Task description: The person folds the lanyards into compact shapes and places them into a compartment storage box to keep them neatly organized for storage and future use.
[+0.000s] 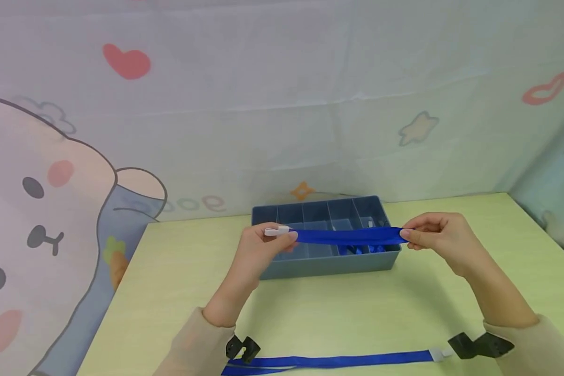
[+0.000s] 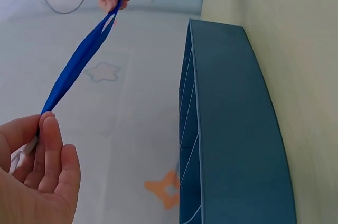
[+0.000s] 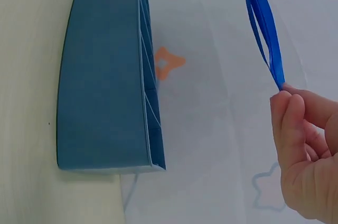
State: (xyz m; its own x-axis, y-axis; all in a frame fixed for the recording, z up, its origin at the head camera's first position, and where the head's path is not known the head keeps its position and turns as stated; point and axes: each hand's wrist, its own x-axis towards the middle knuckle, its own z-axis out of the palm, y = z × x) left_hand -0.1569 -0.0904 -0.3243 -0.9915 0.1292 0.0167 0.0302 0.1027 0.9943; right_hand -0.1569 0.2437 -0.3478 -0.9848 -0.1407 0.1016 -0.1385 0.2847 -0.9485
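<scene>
A folded blue lanyard [image 1: 348, 236] is stretched sideways between my two hands, above the front of a grey-blue divided box [image 1: 329, 267]. My left hand [image 1: 262, 249] pinches its left end between thumb and fingers, where a white plastic clip [image 1: 276, 231] sticks out past the thumb. At the other end, my right hand [image 1: 439, 239] pinches the folded strap with thumb and fingertips. In the right wrist view the layers of the lanyard [image 3: 268, 23] part slightly above the fingertips. Several blue straps [image 1: 378, 248] lie in the box's right front compartments.
Another blue lanyard [image 1: 357, 360] with a white clip lies flat along the table's near edge, between my forearms. The pale yellow-green table [image 1: 169, 271] ends at a printed cloth backdrop [image 1: 282, 104] behind the box. A small black camera mount sits on each wrist.
</scene>
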